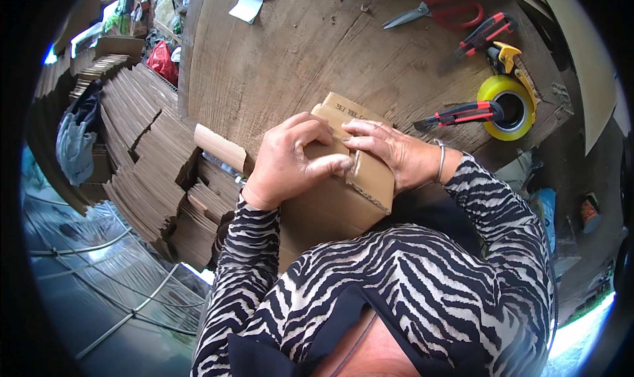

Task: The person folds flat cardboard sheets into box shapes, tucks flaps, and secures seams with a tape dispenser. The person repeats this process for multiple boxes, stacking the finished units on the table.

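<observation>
A brown cardboard box (330,208) sits against my body at the near edge of the table, tilted, its top flaps folded inward. My left hand (290,156) is closed on its left side, with fingers curled over the top and the thumb pressing near the flap seam. On the box's right side, my right hand (396,149) grips the top, fingertips close to the same seam. The two hands nearly meet there. The box's underside and its contents are hidden.
Right of the box on the wooden table (277,67) lie a red-and-black utility knife (465,113), a yellow tape roll (500,106) with a dispenser, a second knife (485,34) and red-handled scissors (456,10). Stacks of flat cardboard (148,159) stand at the left.
</observation>
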Demonstrator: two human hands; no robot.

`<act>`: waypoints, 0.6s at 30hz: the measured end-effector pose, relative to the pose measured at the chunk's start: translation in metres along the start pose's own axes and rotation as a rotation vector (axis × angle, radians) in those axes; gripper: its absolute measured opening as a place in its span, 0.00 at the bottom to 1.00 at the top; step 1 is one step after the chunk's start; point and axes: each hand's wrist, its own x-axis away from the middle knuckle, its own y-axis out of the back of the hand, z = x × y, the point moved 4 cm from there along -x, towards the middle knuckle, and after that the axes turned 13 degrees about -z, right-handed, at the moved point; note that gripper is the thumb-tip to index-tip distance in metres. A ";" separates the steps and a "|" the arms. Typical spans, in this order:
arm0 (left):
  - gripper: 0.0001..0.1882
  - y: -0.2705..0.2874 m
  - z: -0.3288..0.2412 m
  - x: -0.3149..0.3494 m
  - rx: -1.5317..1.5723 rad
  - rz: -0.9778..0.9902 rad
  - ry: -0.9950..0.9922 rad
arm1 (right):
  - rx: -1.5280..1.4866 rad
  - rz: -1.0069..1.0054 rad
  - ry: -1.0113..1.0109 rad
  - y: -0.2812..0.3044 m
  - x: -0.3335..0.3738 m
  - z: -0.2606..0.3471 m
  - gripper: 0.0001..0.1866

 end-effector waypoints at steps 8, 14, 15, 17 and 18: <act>0.26 -0.002 -0.010 0.028 -0.343 -0.147 -0.068 | 0.030 0.066 -0.045 -0.006 -0.011 -0.005 0.66; 0.27 -0.007 -0.026 0.026 -0.447 -0.075 -0.086 | 0.039 0.088 -0.033 -0.010 -0.012 -0.014 0.65; 0.25 -0.007 -0.025 0.025 -0.453 -0.092 -0.074 | 0.041 0.088 -0.023 -0.010 -0.013 -0.015 0.65; 0.20 -0.007 -0.024 0.024 -0.467 -0.139 -0.082 | 0.068 0.071 -0.010 -0.010 -0.012 -0.016 0.66; 0.19 -0.007 -0.021 0.024 -0.479 -0.156 -0.077 | 0.082 0.062 0.001 -0.011 -0.012 -0.017 0.66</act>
